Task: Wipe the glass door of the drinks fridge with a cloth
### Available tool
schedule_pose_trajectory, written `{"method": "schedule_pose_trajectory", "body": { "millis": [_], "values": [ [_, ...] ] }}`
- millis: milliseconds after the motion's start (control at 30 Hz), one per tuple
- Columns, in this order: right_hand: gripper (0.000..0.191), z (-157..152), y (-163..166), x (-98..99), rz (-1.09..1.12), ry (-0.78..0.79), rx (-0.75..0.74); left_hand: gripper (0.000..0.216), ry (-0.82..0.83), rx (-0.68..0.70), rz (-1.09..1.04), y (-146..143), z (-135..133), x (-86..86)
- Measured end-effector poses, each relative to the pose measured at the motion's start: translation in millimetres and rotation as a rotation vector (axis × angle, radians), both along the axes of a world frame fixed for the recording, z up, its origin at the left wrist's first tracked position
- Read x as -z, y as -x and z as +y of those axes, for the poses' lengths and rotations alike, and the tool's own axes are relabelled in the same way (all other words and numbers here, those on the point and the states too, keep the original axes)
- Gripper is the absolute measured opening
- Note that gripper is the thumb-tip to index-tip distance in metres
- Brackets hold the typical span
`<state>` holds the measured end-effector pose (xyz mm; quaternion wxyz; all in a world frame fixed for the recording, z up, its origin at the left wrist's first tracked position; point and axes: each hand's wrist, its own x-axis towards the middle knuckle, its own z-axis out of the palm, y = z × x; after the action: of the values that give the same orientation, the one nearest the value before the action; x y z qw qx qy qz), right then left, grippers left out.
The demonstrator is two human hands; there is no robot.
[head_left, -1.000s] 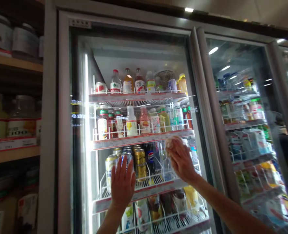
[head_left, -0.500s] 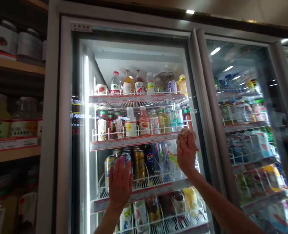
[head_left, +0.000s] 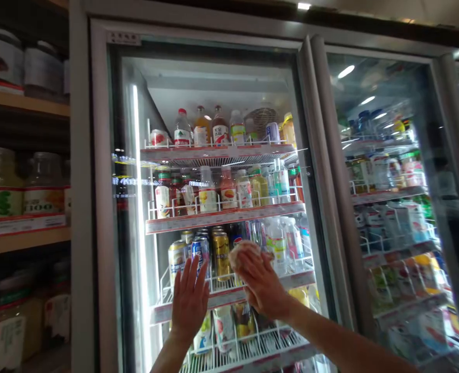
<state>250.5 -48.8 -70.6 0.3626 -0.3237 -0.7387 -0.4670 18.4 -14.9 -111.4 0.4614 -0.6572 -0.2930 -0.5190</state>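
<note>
My left hand (head_left: 189, 301) lies flat with fingers spread on the glass door (head_left: 214, 83) of a lit drinks fridge, in front of the can shelf. My right hand (head_left: 259, 282) presses a crumpled pale cloth (head_left: 240, 252) against the same glass, just right of my left hand. Behind the glass stand several cans (head_left: 198, 251) and bottles (head_left: 229, 189) on wire shelves.
A second glass-door fridge (head_left: 392, 197) full of drinks stands to the right. On the left, wooden shelves (head_left: 23, 103) carry large jars (head_left: 0, 181) with price labels. The fridge's metal frame (head_left: 82, 207) separates the two.
My right hand with the cloth swept up and right, then down and left across the glass, and is now close to my left hand. My left hand stayed flat on the door.
</note>
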Motion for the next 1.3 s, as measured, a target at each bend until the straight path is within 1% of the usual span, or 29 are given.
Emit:
{"method": "schedule_pose_trajectory", "body": {
  "millis": [33,67,100,167,200,233,267,367,400,433,467,567,600,633,733,767,800,833,900,933,967,1000,1100,1133,1167,1200,1300],
  "values": [
    [0.053,-1,2,5.4,-0.067,0.028,-0.005,0.062,0.003,-0.002,0.005,1,-1,2.1],
    [0.052,-2,2,5.9,-0.053,0.030,0.000,0.062,0.005,-0.005,0.009,1,-1,4.2],
    [0.050,-1,2,1.8,0.038,0.004,0.015,0.061,0.007,-0.007,0.013,2,-1,6.2],
    [0.047,1,-1,-12.2,0.318,-0.080,0.061,0.062,0.004,-0.012,0.017,2,-1,9.3],
    [0.046,2,-1,-17.1,0.417,-0.110,0.078,0.062,0.004,-0.013,0.014,2,-1,10.5],
    [0.047,2,-2,-17.8,0.444,-0.118,0.087,0.062,0.004,-0.014,0.012,2,-1,11.4],
    [0.049,1,-2,-14.1,0.393,-0.103,0.085,0.062,0.004,-0.016,0.011,2,-1,12.1],
    [0.059,-4,-7,9.2,-0.008,0.022,0.038,0.061,0.007,-0.022,0.006,3,-1,14.2],
    [0.061,-5,-11,13.4,-0.089,0.048,0.032,0.061,0.010,-0.022,0.005,3,0,15.0],
    [0.061,-5,-16,13.3,-0.086,0.043,0.035,0.061,0.012,-0.022,0.005,3,0,15.9],
    [0.059,-3,-21,9.2,-0.001,0.002,0.048,0.061,0.018,-0.022,0.002,2,0,16.7],
    [0.053,2,-30,-8.6,0.411,-0.175,0.106,0.063,0.033,-0.021,-0.011,1,0,18.5],
    [0.053,3,-29,-9.6,0.457,-0.193,0.113,0.063,0.034,-0.020,-0.014,1,0,18.7],
    [0.054,3,-27,-7.0,0.422,-0.171,0.112,0.063,0.036,-0.020,-0.018,0,0,18.8],
    [0.057,0,-20,6.7,0.088,-0.031,0.071,0.064,0.035,-0.014,-0.011,1,-1,17.9],
    [0.056,0,-19,6.2,0.040,-0.013,0.065,0.064,0.036,-0.011,-0.004,1,-1,17.3],
    [0.053,1,-18,1.1,0.069,-0.023,0.069,0.064,0.043,-0.009,0.001,1,-2,16.8],
    [0.050,2,-18,-7.8,0.171,-0.058,0.084,0.064,0.051,-0.008,0.001,1,-3,16.3],
    [0.046,5,-15,-28.5,0.448,-0.148,0.118,0.063,0.069,-0.005,0.003,2,-6,15.3],
    [0.046,6,-11,-35.0,0.530,-0.170,0.124,0.063,0.078,-0.004,0.000,2,-7,14.9],
    [0.047,6,-5,-36.6,0.536,-0.168,0.118,0.062,0.085,-0.003,-0.003,2,-9,14.5],
    [0.048,5,2,-32.8,0.459,-0.144,0.096,0.062,0.087,-0.004,-0.005,2,-10,14.1],
    [0.054,1,15,-6.1,0.030,-0.025,0.005,0.061,0.079,-0.013,0.004,6,-12,13.5],
    [0.055,1,15,-0.4,-0.053,-0.011,-0.014,0.061,0.082,-0.017,0.013,7,-12,13.4],
    [0.056,1,12,0.7,-0.063,-0.017,-0.020,0.061,0.090,-0.022,0.025,8,-13,13.4],
    [0.056,3,7,-3.2,0.004,-0.045,-0.015,0.061,0.100,-0.024,0.033,8,-13,13.6],
    [0.055,8,-8,-27.8,0.383,-0.172,0.016,0.061,0.122,-0.027,0.021,4,-14,14.8]
  ]
}}
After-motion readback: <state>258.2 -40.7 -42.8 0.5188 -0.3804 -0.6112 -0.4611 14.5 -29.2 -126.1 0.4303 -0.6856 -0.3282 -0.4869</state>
